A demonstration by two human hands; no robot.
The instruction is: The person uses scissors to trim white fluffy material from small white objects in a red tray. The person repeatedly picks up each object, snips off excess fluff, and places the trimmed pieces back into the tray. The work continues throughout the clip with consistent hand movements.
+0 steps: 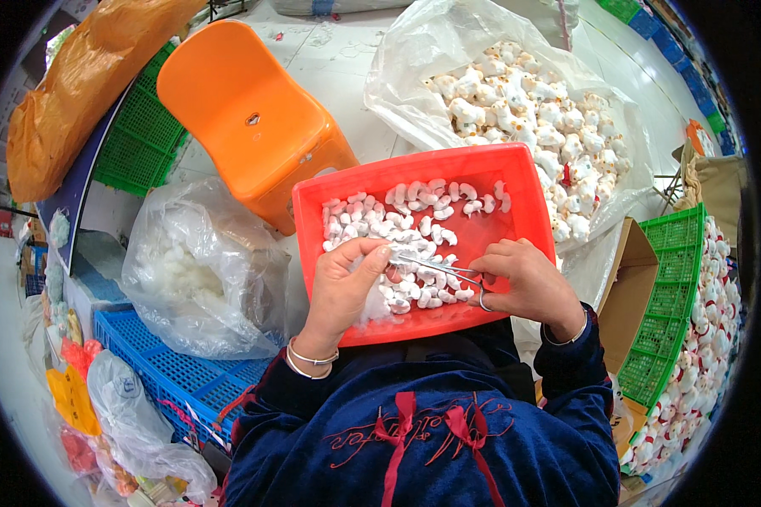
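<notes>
Head view: the left hand [345, 283] pinches one small white figure [382, 250], while the right hand [524, 280] is closed on metal tweezers [438, 267] over the red tray [414, 176]. Many white pieces [402, 221] remain in the tray, suggesting work is partway through.

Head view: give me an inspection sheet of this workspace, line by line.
Surface: red tray on the person's lap.
Job's things: small white figures in the tray; metal tweezers; tuft of white stuffing.
Clutter: clear bag of white stuffing; open bag of white figures; green crate of figures.
Hands: left hand pinches a white piece at the tweezer tips; right hand grips the tweezers.
Cables: nothing seen.
Surroundings: orange stool, blue crate, orange bag.
</notes>
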